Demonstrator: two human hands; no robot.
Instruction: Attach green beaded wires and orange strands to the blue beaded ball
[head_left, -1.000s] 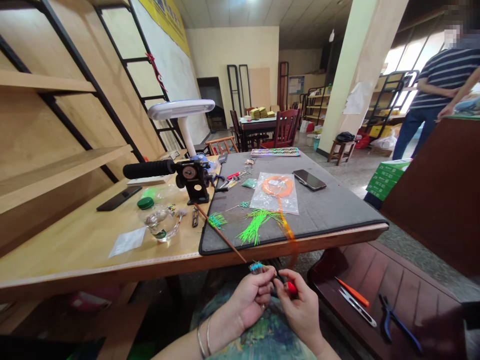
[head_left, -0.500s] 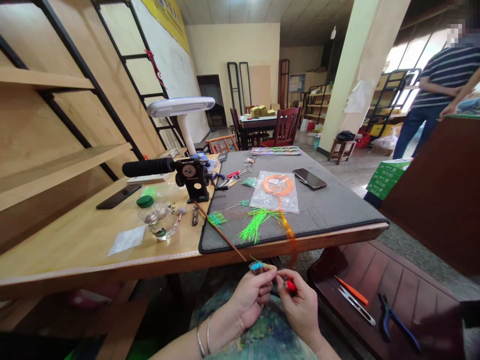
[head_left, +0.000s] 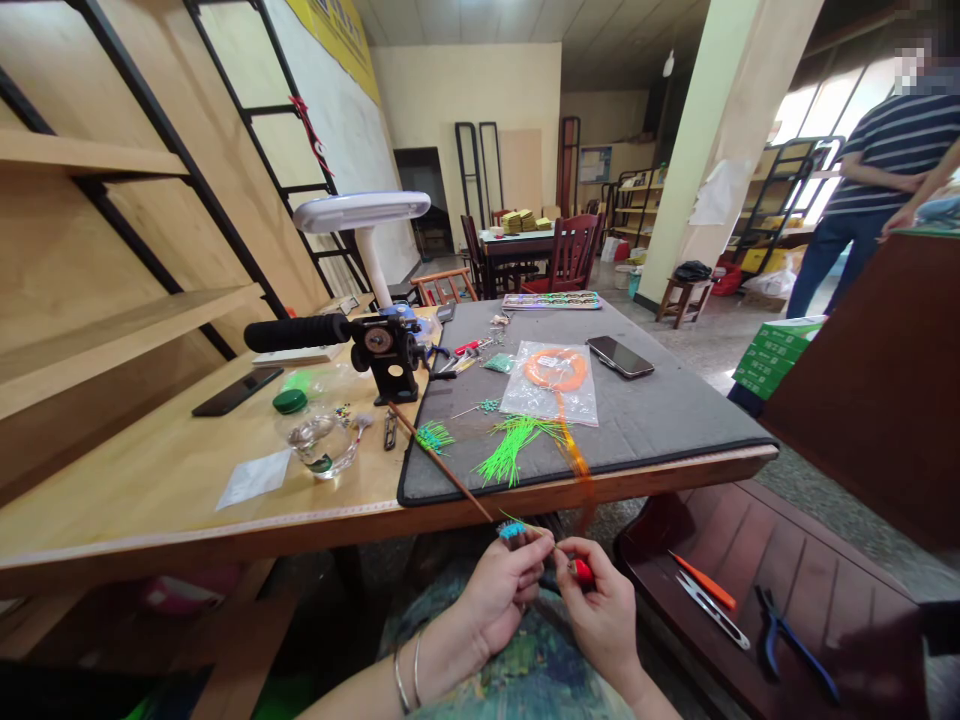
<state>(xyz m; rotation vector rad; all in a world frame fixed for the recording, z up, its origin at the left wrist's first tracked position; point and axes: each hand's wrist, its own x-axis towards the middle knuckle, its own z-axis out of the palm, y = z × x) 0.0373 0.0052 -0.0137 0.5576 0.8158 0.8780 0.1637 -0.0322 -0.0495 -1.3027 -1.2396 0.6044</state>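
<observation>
My left hand [head_left: 501, 590] is closed in a pinch on the near end of a thin brown stick [head_left: 439, 463] that slants up onto the table; a small blue tuft [head_left: 512, 531] sits at my fingertips. My right hand [head_left: 600, 605] is closed around a small red-handled tool [head_left: 580, 572], touching the left fingers. Both hands hover over my lap, just below the table's front edge. An orange cord [head_left: 576, 465] trails from a clear bag [head_left: 551, 383] off the grey mat [head_left: 660, 410] toward my hands. Green fibres [head_left: 508, 450] lie on the mat.
On the wooden table [head_left: 165, 490] stand a black clamp device [head_left: 386, 355], a white lamp [head_left: 364, 215], a glass dish [head_left: 319, 445] and phones [head_left: 619, 357]. A dark bench [head_left: 825, 590] at right carries scissors [head_left: 712, 610] and pliers [head_left: 795, 645]. A person in a striped shirt [head_left: 877, 160] stands far right.
My hands have shifted slightly upward and closer together; the stick and red-handled tool stay in the same grips. Nothing on the table has moved.
</observation>
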